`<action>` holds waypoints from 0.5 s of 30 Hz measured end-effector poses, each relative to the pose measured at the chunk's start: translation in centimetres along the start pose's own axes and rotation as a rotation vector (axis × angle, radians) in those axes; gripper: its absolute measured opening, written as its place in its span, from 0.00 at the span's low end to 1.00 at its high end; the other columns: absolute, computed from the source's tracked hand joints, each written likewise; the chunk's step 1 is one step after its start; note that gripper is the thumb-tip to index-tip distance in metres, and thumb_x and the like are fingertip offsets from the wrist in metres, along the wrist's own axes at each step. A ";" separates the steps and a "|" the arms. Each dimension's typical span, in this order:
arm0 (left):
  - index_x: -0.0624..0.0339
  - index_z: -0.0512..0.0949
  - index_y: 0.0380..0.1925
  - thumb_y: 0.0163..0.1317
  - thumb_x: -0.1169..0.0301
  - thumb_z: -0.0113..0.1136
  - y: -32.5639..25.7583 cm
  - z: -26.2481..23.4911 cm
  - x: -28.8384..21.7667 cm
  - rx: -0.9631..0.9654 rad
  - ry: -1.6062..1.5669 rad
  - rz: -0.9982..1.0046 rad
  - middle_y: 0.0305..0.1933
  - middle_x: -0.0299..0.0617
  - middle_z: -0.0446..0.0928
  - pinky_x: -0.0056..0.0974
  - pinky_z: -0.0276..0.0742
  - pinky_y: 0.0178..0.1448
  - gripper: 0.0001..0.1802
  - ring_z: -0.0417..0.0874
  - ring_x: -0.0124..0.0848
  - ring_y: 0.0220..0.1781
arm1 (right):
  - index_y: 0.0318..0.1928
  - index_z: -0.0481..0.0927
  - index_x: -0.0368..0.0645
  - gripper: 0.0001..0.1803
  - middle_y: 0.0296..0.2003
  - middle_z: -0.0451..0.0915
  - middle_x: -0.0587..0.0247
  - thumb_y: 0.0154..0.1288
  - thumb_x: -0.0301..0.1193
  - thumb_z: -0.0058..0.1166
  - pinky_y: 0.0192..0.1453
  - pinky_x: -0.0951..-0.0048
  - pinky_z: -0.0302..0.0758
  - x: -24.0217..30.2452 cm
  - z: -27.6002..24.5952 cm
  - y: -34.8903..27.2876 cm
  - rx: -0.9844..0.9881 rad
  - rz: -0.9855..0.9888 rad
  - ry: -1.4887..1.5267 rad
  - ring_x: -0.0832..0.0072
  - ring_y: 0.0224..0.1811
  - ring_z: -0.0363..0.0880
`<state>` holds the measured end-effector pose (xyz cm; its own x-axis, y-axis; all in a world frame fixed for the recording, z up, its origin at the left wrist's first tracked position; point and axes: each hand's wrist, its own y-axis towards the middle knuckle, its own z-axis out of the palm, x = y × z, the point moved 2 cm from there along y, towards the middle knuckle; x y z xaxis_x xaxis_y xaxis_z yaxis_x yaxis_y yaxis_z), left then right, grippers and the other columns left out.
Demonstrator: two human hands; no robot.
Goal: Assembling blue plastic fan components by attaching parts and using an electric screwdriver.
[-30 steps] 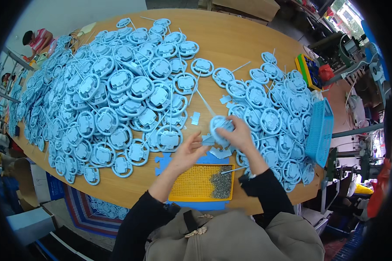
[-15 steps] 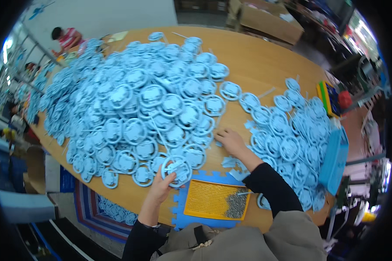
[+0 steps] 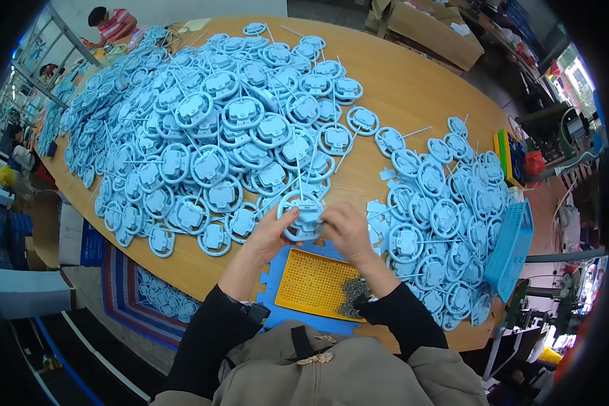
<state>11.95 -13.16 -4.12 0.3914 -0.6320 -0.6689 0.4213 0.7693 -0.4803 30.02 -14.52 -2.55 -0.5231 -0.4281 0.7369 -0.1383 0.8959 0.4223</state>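
Observation:
My left hand (image 3: 269, 237) grips a light blue plastic toy steering wheel (image 3: 300, 211) by its left side, thumb on top, above the table's near edge. A thin rod sticks up from the wheel, pointing away from me. At the wheel's right edge, my right hand (image 3: 348, 233) has its fingers pinched together; what is between them is hidden. Just below both hands, a yellow perforated tray (image 3: 311, 279) lies on a blue foam mat (image 3: 268, 284). Small metal screws (image 3: 354, 296) are heaped at the tray's right end. Small flat light blue pieces (image 3: 376, 208) lie right of my right hand.
A large heap of similar wheels (image 3: 206, 166) covers the table's left side; a smaller heap (image 3: 445, 216) lies right. A blue basket (image 3: 511, 250) and a yellow-and-black box (image 3: 509, 157) stand at the right edge. Another person (image 3: 111, 26) sits at the far left.
My right hand has come from the table beside the small blue pieces to the wheel's right edge. The left hand has shifted right and away from me with the wheel. The view has tilted slightly.

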 end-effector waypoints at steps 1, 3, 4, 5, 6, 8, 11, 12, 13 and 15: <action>0.52 0.67 0.58 0.64 0.64 0.58 0.0 0.3 0.1 0.008 0.008 0.003 0.43 0.37 0.78 0.34 0.78 0.28 0.23 0.81 0.26 0.38 | 0.33 0.78 0.40 0.09 0.33 0.77 0.58 0.48 0.21 0.59 0.42 0.65 0.75 1.0 0.1 -0.2 0.014 -0.115 -0.089 0.61 0.37 0.77; 0.53 0.68 0.56 0.61 0.66 0.60 -0.5 0.4 0.0 0.036 0.100 0.127 0.42 0.37 0.78 0.33 0.78 0.28 0.23 0.81 0.26 0.38 | 0.33 0.78 0.40 0.09 0.34 0.77 0.58 0.47 0.22 0.60 0.43 0.65 0.74 1.5 0.4 -0.5 0.000 -0.102 -0.081 0.61 0.38 0.76; 0.55 0.69 0.55 0.59 0.69 0.62 -0.8 -0.1 0.4 -0.054 0.102 0.156 0.41 0.38 0.78 0.33 0.79 0.28 0.24 0.80 0.27 0.37 | 0.33 0.79 0.41 0.10 0.36 0.77 0.58 0.47 0.23 0.61 0.44 0.64 0.74 1.9 0.9 -0.5 -0.001 -0.092 -0.063 0.61 0.39 0.76; 0.57 0.70 0.52 0.59 0.67 0.62 -0.9 -0.9 1.7 -0.144 0.179 0.193 0.39 0.38 0.78 0.33 0.79 0.29 0.22 0.80 0.27 0.36 | 0.34 0.79 0.41 0.10 0.37 0.78 0.58 0.48 0.23 0.61 0.45 0.64 0.74 2.1 0.9 -1.1 0.043 -0.116 -0.046 0.60 0.41 0.76; 0.60 0.72 0.50 0.58 0.66 0.61 -1.2 -1.4 2.0 -0.238 0.264 0.251 0.37 0.38 0.78 0.34 0.79 0.31 0.20 0.81 0.27 0.34 | 0.35 0.80 0.41 0.10 0.37 0.78 0.58 0.49 0.22 0.60 0.47 0.65 0.75 2.2 0.7 -1.1 0.077 -0.162 -0.024 0.60 0.43 0.77; 0.60 0.74 0.49 0.56 0.66 0.63 -2.2 -1.6 2.5 -0.225 0.207 0.301 0.37 0.36 0.78 0.32 0.77 0.34 0.21 0.78 0.22 0.34 | 0.45 0.79 0.40 0.17 0.40 0.79 0.60 0.52 0.21 0.59 0.52 0.66 0.75 2.0 0.7 -1.8 0.102 -0.145 0.082 0.63 0.48 0.77; 0.60 0.70 0.56 0.58 0.69 0.63 -2.5 0.2 3.1 -0.188 0.295 0.323 0.46 0.39 0.77 0.34 0.78 0.44 0.26 0.78 0.27 0.44 | 0.56 0.72 0.38 0.22 0.46 0.79 0.61 0.59 0.22 0.57 0.57 0.67 0.74 -2.1 1.7 -4.9 -0.050 0.424 0.681 0.67 0.50 0.77; 0.60 0.69 0.57 0.58 0.69 0.62 -2.8 0.7 3.3 -0.139 0.326 0.310 0.47 0.40 0.76 0.34 0.77 0.47 0.27 0.77 0.27 0.46 | 0.58 0.69 0.37 0.24 0.47 0.78 0.60 0.61 0.22 0.56 0.57 0.68 0.74 -1.5 1.5 -5.0 0.041 0.662 0.896 0.69 0.50 0.77; 0.60 0.68 0.58 0.58 0.69 0.61 -3.0 0.8 3.4 -0.084 0.356 0.290 0.48 0.41 0.76 0.35 0.76 0.49 0.27 0.77 0.27 0.48 | 0.61 0.66 0.36 0.26 0.49 0.77 0.60 0.63 0.23 0.55 0.57 0.69 0.74 -1.1 1.7 -5.4 0.136 0.909 1.097 0.71 0.50 0.77; 0.61 0.68 0.59 0.56 0.68 0.62 -2.4 0.1 3.9 -0.061 0.382 0.242 0.50 0.44 0.76 0.36 0.74 0.54 0.29 0.75 0.29 0.52 | 0.60 0.67 0.35 0.23 0.48 0.77 0.59 0.65 0.25 0.52 0.53 0.72 0.76 -1.3 1.8 -6.0 0.099 0.878 1.080 0.73 0.48 0.78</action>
<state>12.56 -17.52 -5.50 0.1378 -0.3625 -0.9217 0.3013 0.9019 -0.3097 29.96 -19.14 -6.98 0.4245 0.4331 0.7951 -0.1894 0.9012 -0.3898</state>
